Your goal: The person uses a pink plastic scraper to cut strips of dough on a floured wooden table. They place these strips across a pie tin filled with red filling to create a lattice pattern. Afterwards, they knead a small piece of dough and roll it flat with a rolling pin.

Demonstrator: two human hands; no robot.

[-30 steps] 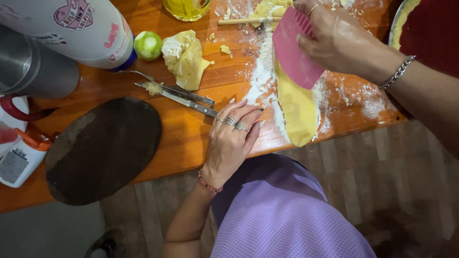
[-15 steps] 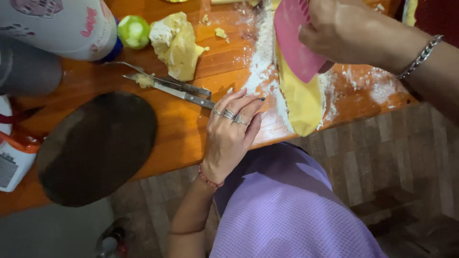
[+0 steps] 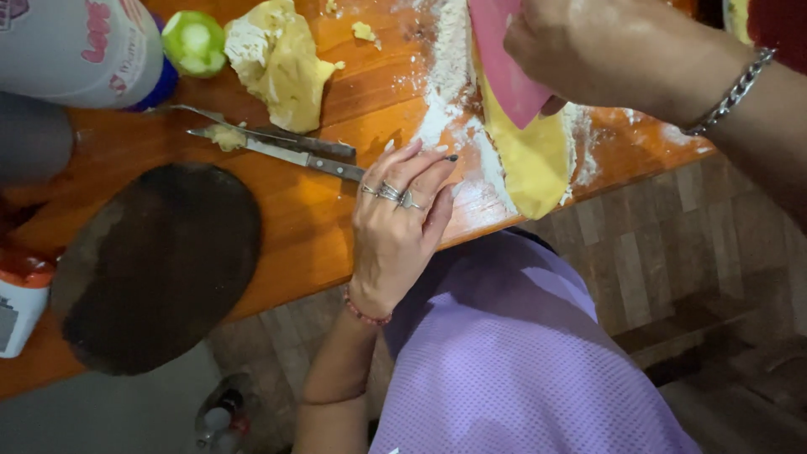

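Note:
My right hand, with a silver chain bracelet at the wrist, is shut on a pink flat scraper. The scraper's edge rests on a yellow strip of dough that lies in white flour near the edge of the orange wooden table. My left hand, with rings and a bead bracelet, lies flat on the table edge just left of the dough, fingers spread, holding nothing. Its fingertips are next to the handle of a knife.
A lump of yellow dough and a cut green fruit lie at the back. A dark oval board sits at the left, beside a large white bottle and a white and red container. A bottle stands on the floor.
The view has shifted so the table sits higher in the frame. My right hand keeps the scraper on the dough strip. My left hand stays flat on the table edge.

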